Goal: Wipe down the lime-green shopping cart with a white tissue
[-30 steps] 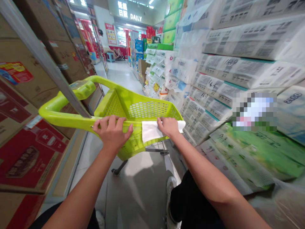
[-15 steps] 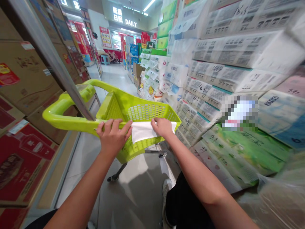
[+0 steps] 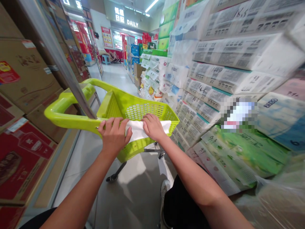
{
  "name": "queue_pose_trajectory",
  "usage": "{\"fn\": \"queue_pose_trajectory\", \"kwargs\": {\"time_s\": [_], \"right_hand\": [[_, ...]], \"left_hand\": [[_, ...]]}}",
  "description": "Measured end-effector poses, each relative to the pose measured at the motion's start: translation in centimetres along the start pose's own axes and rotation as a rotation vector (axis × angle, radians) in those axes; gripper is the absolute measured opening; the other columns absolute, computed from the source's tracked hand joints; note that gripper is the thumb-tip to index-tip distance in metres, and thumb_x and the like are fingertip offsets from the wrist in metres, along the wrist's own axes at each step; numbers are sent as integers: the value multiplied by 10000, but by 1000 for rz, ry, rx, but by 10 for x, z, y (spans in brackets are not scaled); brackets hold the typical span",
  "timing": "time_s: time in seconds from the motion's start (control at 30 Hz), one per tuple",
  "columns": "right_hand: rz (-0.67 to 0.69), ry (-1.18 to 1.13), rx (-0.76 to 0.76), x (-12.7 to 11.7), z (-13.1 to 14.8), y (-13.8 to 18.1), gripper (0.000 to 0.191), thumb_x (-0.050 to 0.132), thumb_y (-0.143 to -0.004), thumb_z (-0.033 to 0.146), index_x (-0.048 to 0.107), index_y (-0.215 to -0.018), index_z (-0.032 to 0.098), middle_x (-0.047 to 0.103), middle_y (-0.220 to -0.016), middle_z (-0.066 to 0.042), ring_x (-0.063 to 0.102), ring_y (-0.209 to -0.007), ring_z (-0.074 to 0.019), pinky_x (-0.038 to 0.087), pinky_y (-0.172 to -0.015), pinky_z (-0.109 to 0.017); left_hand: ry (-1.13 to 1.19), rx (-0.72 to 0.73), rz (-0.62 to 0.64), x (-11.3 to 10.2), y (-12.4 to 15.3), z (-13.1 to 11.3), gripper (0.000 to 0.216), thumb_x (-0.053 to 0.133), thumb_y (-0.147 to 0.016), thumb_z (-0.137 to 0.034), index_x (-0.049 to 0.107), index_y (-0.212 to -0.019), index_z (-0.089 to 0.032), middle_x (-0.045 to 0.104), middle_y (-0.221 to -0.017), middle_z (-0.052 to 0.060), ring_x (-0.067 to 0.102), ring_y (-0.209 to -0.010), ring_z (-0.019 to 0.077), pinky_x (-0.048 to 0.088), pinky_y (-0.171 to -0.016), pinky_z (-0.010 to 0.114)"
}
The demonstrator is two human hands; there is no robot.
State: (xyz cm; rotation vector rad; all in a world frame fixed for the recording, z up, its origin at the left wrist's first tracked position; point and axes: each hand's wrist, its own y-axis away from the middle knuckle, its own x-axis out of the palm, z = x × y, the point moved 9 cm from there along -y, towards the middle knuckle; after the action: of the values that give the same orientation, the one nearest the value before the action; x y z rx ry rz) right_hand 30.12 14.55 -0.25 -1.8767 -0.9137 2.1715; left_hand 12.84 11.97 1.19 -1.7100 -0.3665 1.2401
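A lime-green plastic shopping cart [image 3: 130, 151] stands in front of me, its perforated basket angled to the right. The fingers of my left hand [image 3: 113, 135] are hooked over the near rim, thumb on the outer side, close to the metal post. A white cloth [image 3: 135, 131] is draped over that same rim, to the right of my left hand. My right hand [image 3: 154, 128] presses the cloth against the rim, its fingers curled over the top. Some of the cloth shows on both sides of this hand.
Stacked cartons [image 3: 28, 73] line the left side, behind a slanting metal post [image 3: 64, 60]. High piles of wrapped paper packs [image 3: 216, 73] rise at the right. A tiled aisle [image 3: 114, 73] runs ahead to a blue stool [image 3: 106, 59]. My shoe [image 3: 164, 187] is near the cart's wheels.
My right hand has slid a little left along the rim, nearer my left hand, and the cloth has shifted left with it. My left hand keeps its place on the rim.
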Motion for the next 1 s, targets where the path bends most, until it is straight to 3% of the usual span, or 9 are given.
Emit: {"fn": "queue_pose_trajectory", "kwargs": {"time_s": [0.13, 0.3, 0.4, 0.57, 0.83, 0.93, 1.0], "right_hand": [[203, 32, 120, 9, -13, -4, 515, 277, -1143, 461, 739, -1136, 232, 797, -1119, -75, 707, -1056, -239, 441, -907, -330], [330, 144, 369, 6, -64, 5, 637, 229, -1134, 540, 788, -1143, 237, 818, -1105, -113, 757, -1042, -253, 452, -822, -310], [331, 143, 402, 9, -71, 9, 665, 225, -1126, 570, 794, -1144, 226, 817, -1093, -134, 762, -1041, -276, 453, -816, -323], [224, 103, 290, 16, -30, 3, 572, 263, -1136, 538, 743, -1144, 227, 798, -1177, -95, 727, -1104, -253, 419, -896, -331], [81, -30, 78, 17, 55, -13, 591, 306, -1124, 594, 620, -1406, 181, 721, -1341, -144, 634, -1254, -280, 377, -1009, -360], [130, -40, 43, 20, 65, -19, 605, 263, -1122, 620, 651, -1343, 211, 751, -1281, -123, 675, -1178, -264, 408, -952, -337], [204, -2, 66, 25, 57, -22, 631, 256, -1105, 671, 681, -1262, 232, 781, -1200, -104, 711, -1089, -263, 431, -877, -323]], "left_hand": [[-26, 5, 2, -3, 1, 4, 361, 609, -954, -354, 709, -1271, -216, 735, -1215, 143, 560, -1239, 395, 218, -1138, 557], [-43, -2, 11, -6, 4, 16, 390, 616, -951, -346, 700, -1308, -215, 732, -1211, 143, 557, -1253, 392, 213, -1157, 558], [-54, -16, -11, -8, 5, 25, 336, 618, -963, -353, 733, -1260, -246, 728, -1214, 127, 553, -1262, 382, 218, -1164, 557], [-47, -127, -22, -10, 8, 46, 281, 562, -1019, -317, 766, -1204, -265, 728, -1191, 123, 551, -1270, 371, 208, -1180, 578], [-71, -138, -33, -14, 13, 57, 290, 565, -1056, -365, 757, -1242, -254, 769, -1185, 113, 579, -1259, 344, 203, -1193, 530], [-59, -125, -29, -17, 13, 57, 297, 561, -1064, -375, 743, -1265, -255, 781, -1180, 103, 594, -1264, 332, 213, -1181, 508], [-80, -80, -27, -21, 13, 57, 290, 554, -1072, -367, 736, -1268, -255, 789, -1178, 90, 607, -1263, 318, 214, -1171, 485]]}}
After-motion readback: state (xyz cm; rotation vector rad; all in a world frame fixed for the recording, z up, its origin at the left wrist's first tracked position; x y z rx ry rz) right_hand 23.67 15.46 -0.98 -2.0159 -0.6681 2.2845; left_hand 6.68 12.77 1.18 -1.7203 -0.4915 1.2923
